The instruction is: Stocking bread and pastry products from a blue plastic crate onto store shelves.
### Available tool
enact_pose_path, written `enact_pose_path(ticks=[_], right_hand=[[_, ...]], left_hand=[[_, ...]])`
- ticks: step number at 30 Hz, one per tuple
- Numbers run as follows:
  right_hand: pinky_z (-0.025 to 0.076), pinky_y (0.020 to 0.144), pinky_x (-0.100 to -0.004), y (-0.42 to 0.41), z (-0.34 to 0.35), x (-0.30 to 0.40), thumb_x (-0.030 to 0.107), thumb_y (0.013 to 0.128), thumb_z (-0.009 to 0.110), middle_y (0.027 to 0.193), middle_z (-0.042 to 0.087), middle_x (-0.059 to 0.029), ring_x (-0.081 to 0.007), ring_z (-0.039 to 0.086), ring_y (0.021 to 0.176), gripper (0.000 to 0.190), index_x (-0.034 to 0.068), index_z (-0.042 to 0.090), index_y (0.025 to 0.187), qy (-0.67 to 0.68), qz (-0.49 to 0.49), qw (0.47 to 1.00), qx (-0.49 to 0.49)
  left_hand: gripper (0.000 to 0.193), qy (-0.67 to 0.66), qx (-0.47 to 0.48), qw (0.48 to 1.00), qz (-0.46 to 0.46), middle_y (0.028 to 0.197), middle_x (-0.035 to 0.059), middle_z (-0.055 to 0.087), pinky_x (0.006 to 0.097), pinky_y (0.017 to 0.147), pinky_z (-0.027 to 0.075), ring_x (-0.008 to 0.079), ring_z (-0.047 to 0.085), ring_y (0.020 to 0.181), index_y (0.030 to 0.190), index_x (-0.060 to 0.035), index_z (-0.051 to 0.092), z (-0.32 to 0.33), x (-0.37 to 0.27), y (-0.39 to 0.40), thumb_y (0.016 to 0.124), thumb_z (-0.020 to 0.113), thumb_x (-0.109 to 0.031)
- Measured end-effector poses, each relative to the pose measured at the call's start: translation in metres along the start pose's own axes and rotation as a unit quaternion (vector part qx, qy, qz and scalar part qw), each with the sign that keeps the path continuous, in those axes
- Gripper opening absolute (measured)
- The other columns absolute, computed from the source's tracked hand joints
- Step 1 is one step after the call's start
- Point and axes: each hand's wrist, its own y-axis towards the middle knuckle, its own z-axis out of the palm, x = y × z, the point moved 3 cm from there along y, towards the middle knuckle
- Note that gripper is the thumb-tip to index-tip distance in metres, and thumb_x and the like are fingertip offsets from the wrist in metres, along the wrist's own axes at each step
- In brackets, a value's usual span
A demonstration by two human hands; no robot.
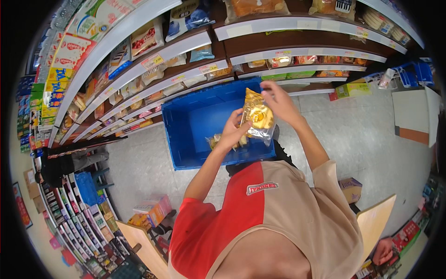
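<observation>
My left hand [234, 132] grips a packaged bread or pastry [258, 117] in a clear wrapper with a golden-yellow top. The package is tilted above a blue plastic crate [219, 164]. My right hand [280, 103], slightly blurred, is beside the package's upper right edge with thumb and fingers apart. Nothing shows between them, and whether the thumb touches the wrapper is unclear. Inside the crate, a few wrapped food items [215, 140] lie near its front side, partly hidden by my left hand and forearm.
Store shelves [188, 43] with packaged breads curve around the crate's far and left sides. Boxes [153, 211] sit on the tiled floor [139, 164] behind left, and another carton [350, 190] behind right. Wooden boards [378, 223] flank me. A person [57, 167] is at far left.
</observation>
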Motion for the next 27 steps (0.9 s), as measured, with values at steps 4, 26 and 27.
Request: enact_pose_path(ticks=[4, 26, 27], right_hand=[[0.043, 0.09, -0.0328, -0.014, -0.041, -0.078, 0.023, 0.092, 0.051, 0.119, 0.053, -0.0116, -0.021, 0.051, 0.111, 0.034, 0.005, 0.047, 0.121, 0.145, 0.042, 0.987, -0.052], [0.046, 0.077, -0.0281, 0.168, -0.064, -0.084, 0.02, 0.082, 0.065, 0.105, 0.059, -0.0093, -0.0138, 0.056, 0.092, 0.042, 0.0, 0.05, 0.116, 0.248, -0.055, 0.967, 0.035], [0.046, 0.078, -0.0288, 0.186, -0.062, -0.081, 0.022, 0.083, 0.065, 0.104, 0.059, -0.0106, -0.0155, 0.056, 0.094, 0.042, -0.001, 0.05, 0.115, 0.186, -0.046, 0.98, 0.044]], left_hand=[[0.046, -0.123, -0.085, 0.989, 0.014, 0.113, 0.0089, 0.054, 0.0296, 0.087, 0.045, 0.0164, 0.054, 0.103, 0.125, -0.0038, 0.036, 0.008, -0.01, 0.028, 0.085, 0.059, -0.005], [0.041, -0.142, -0.212, 0.966, 0.024, 0.127, 0.0152, 0.046, 0.0378, 0.091, 0.041, 0.0263, 0.05, 0.111, 0.126, -0.0056, 0.038, 0.032, 0.009, 0.028, 0.09, 0.053, -0.02], [0.04, -0.154, -0.2, 0.968, -0.004, 0.126, 0.0145, 0.047, 0.037, 0.09, 0.041, 0.026, 0.051, 0.109, 0.124, -0.0051, 0.041, 0.034, 0.024, 0.016, 0.09, 0.054, -0.019]])
